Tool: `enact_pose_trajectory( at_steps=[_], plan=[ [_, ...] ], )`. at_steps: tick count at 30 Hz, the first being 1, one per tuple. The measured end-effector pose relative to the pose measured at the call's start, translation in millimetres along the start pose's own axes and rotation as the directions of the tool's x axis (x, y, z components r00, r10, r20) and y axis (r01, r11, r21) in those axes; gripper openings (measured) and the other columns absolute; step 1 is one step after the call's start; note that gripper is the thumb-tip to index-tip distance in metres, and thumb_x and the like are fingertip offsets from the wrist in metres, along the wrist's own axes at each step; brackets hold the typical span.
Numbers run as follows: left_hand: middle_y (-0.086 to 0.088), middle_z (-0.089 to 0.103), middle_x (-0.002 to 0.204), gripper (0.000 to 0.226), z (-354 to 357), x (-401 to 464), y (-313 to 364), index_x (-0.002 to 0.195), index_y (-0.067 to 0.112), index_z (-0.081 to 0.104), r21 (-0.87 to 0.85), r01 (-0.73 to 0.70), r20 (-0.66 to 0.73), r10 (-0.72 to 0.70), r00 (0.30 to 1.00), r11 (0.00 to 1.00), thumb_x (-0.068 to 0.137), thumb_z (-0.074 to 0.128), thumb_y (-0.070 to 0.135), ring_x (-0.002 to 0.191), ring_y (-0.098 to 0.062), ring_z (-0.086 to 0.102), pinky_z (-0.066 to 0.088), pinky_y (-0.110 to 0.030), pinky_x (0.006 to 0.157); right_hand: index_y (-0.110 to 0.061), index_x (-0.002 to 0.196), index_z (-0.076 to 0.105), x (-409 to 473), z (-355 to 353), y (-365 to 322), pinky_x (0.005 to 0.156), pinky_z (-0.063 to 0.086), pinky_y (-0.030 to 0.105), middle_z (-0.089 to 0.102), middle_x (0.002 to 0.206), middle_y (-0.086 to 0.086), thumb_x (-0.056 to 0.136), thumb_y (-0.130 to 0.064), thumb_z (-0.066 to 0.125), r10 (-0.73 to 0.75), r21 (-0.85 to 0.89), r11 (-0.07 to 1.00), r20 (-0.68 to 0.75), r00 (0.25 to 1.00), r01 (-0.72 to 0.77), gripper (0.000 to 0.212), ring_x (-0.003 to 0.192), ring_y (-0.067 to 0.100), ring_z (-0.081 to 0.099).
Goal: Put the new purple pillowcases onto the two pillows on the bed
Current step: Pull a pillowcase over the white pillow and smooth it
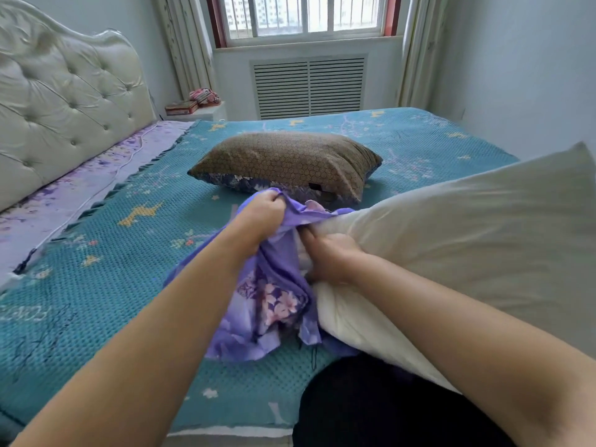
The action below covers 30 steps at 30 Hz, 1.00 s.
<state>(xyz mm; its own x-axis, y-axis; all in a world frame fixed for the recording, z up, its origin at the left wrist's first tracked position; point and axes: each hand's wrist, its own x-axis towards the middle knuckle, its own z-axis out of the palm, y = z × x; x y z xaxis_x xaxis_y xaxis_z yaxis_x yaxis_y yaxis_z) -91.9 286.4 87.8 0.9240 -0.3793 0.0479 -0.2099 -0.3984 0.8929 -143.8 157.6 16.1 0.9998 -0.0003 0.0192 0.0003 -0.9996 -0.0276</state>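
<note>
A purple pillowcase with pink flowers is bunched up in front of me on the teal bedspread. My left hand grips its upper edge in a fist. My right hand clutches the end of a bare white pillow right at the pillowcase's opening. The white pillow runs off to the right and rests partly on my lap. A second pillow, brown-patterned on top with a blue floral underside, lies flat on the bed beyond my hands.
The teal bedspread covers the bed; a lilac sheet runs along the tufted cream headboard at left. A nightstand with a red box stands beside the headboard. A window and radiator grille fill the far wall.
</note>
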Motion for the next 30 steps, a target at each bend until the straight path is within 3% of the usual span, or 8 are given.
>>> enact_pose_trajectory(
  at_steps=[6,10,13,15,20,23,27,30],
  plan=[
    [-0.013,0.062,0.102,0.034,-14.8,-2.5,-31.4,0.1,0.01,0.055,0.79,-0.06,0.09,-0.019,0.996,0.61,0.089,0.055,0.042,0.101,-0.032,0.058,0.04,-0.034,0.073,-0.021,0.143,0.023,-2.7,-4.3,-6.3,0.086,0.046,0.037,0.044,0.141,0.005,0.07,-0.063,0.062,-0.039,-0.072,0.997,-0.023,0.999,0.037,0.093,0.118,0.029,0.054],
    [0.002,0.064,0.066,0.021,2.5,-8.4,-1.7,0.093,0.012,0.066,0.321,-0.124,0.146,0.081,0.986,0.939,0.096,0.046,0.018,0.065,-0.012,0.061,0.043,-0.02,0.055,-0.016,0.143,0.034,4.2,4.0,-16.6,0.099,0.042,0.033,0.04,0.147,0.006,0.091,-0.043,0.049,-0.07,-0.197,0.977,0.088,0.994,0.086,0.06,0.125,0.024,0.048],
    [0.003,0.07,0.076,0.022,31.7,-28.4,11.9,0.097,0.013,0.064,0.305,-0.224,0.242,0.153,0.958,0.926,0.097,0.044,0.023,0.068,-0.008,0.061,0.047,-0.018,0.064,-0.011,0.133,0.048,9.7,17.8,-7.7,0.093,0.036,0.009,0.048,0.14,0.01,0.096,-0.021,0.05,-0.074,-0.243,0.962,0.2,0.977,0.123,0.039,0.106,0.007,0.054],
    [-0.008,0.069,0.106,0.026,37.1,-29.8,-3.4,0.111,0.013,0.063,0.368,-0.233,0.218,0.16,0.963,0.9,0.097,0.045,0.027,0.097,-0.022,0.062,0.047,-0.03,0.085,-0.014,0.13,0.053,7.1,18.9,-1.3,0.097,0.04,0.023,0.053,0.135,0.009,0.088,-0.033,0.059,0.015,-0.052,0.999,0.083,0.996,-0.011,0.046,0.112,0.016,0.054],
    [-0.008,0.065,0.085,0.032,3.8,-27.0,-56.0,0.093,0.005,0.061,0.331,-0.053,0.076,0.029,0.997,0.942,0.086,0.063,0.036,0.082,-0.022,0.059,0.042,-0.033,0.071,-0.019,0.15,0.008,-1.5,23.7,12.4,0.115,0.02,0.039,0.017,0.156,0.006,0.065,-0.07,0.061,0.043,0.215,0.976,-0.061,0.997,-0.029,0.112,0.142,0.027,0.022],
    [-0.005,0.063,0.081,0.034,-11.6,-29.5,-75.1,0.092,0.007,0.06,0.427,0.065,0.083,-0.111,0.99,0.902,0.079,0.068,0.038,0.073,-0.021,0.059,0.044,-0.032,0.057,-0.024,0.151,-0.001,-14.5,34.8,20.8,0.119,0.001,0.038,-0.007,0.16,0.001,0.063,-0.083,0.046,0.058,0.192,0.981,-0.229,0.972,-0.014,0.116,0.147,0.025,0.001],
    [-0.005,0.059,0.067,0.015,-10.8,-35.7,-76.2,0.076,0.009,0.06,0.354,0.09,0.086,-0.129,0.988,0.931,0.08,0.055,0.022,0.057,-0.019,0.05,0.038,-0.027,0.052,-0.022,0.126,0.056,-42.3,62.3,5.4,0.112,0.03,0.046,0.044,0.142,0.009,0.073,-0.068,0.052,-0.152,0.005,0.984,-0.495,0.856,0.177,0.071,0.13,0.032,0.041],
    [-0.002,0.059,0.066,0.017,-1.2,-44.1,-62.8,0.073,0.007,0.059,0.255,0.022,0.111,-0.052,0.992,0.967,0.073,0.055,0.024,0.061,-0.017,0.052,0.042,-0.03,0.059,-0.016,0.134,0.049,-52.5,74.4,-10.0,0.111,0.029,0.044,0.049,0.138,0.008,0.067,-0.056,0.061,-0.169,-0.002,0.984,-0.301,0.939,0.177,0.079,0.126,0.027,0.046]
  ],
)
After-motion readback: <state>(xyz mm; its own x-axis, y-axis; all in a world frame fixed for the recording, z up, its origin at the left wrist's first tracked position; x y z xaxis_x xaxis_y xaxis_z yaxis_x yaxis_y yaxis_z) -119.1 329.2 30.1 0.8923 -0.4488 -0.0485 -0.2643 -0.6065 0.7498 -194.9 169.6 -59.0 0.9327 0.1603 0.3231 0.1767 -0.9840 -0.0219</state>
